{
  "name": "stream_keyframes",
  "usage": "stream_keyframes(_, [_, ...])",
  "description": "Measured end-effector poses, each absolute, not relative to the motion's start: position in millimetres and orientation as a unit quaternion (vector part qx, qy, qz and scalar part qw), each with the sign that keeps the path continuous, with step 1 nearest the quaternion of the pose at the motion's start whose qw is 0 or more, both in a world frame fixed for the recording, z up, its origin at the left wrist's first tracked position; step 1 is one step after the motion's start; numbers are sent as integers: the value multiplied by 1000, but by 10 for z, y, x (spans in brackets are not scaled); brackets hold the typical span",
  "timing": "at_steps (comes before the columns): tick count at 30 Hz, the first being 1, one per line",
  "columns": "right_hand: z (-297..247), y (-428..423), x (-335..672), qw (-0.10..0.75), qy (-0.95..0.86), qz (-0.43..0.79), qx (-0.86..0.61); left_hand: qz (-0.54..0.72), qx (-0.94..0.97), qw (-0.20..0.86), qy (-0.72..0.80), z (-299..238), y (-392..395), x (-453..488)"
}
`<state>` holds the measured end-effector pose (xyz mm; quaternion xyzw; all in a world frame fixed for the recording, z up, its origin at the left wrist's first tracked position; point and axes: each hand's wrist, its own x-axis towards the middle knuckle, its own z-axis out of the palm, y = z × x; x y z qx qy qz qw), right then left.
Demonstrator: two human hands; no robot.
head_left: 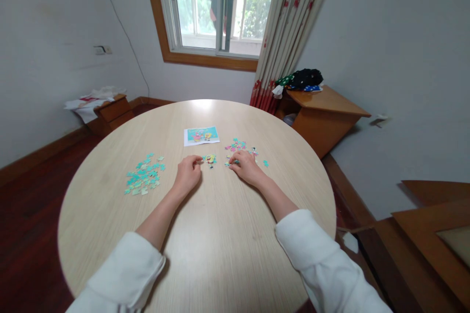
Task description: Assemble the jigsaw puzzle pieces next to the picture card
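My left hand (pixel 188 174) rests on the round wooden table (pixel 198 234), fingers curled, its tips pinched beside a small joined cluster of yellow puzzle pieces (pixel 210 159). My right hand (pixel 245 166) lies curled at the near edge of a pile of pink and mixed puzzle pieces (pixel 238 146), fingertips pinching a piece there. A reference picture card (pixel 201 135) lies just beyond the hands. A spread of teal puzzle pieces (pixel 144 174) sits to the left of my left hand.
A single teal piece (pixel 265 163) lies right of my right hand. A wooden cabinet (pixel 321 115) with clothes on it stands at the back right, a low drawer unit (pixel 112 110) at the back left, and a curtain (pixel 290 29) by the window.
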<state>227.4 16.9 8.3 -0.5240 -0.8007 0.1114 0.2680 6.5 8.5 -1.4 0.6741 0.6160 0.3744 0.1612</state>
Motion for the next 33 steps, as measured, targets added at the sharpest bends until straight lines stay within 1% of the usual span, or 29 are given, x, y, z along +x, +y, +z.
stream_keyframes(6, [110,161,2251,274,-798,119,-524,379,679,161,607,-10,78,62])
stream_keyframes(12, [127,164,2229,286,-796,153,-511,384,681,184,596,-2,68,53])
stream_keyframes(17, [123,146,2190,316,-789,184,-494,399,684,213,572,20,30,72])
stream_keyframes(21, [115,111,2128,362,-770,212,-480,392,700,216,557,31,5,87])
stream_keyframes(24, [92,96,2062,401,-741,254,-475,391,706,222,548,33,-8,99])
stream_keyframes(27, [48,95,1972,450,-689,326,-465,403,712,227,528,26,-15,126])
stream_keyframes(30, [10,96,1872,487,-633,409,-442,421,720,217,507,13,-20,161])
stream_keyframes(33, [5,93,1801,512,-592,454,-426,442,721,199,495,8,-26,184])
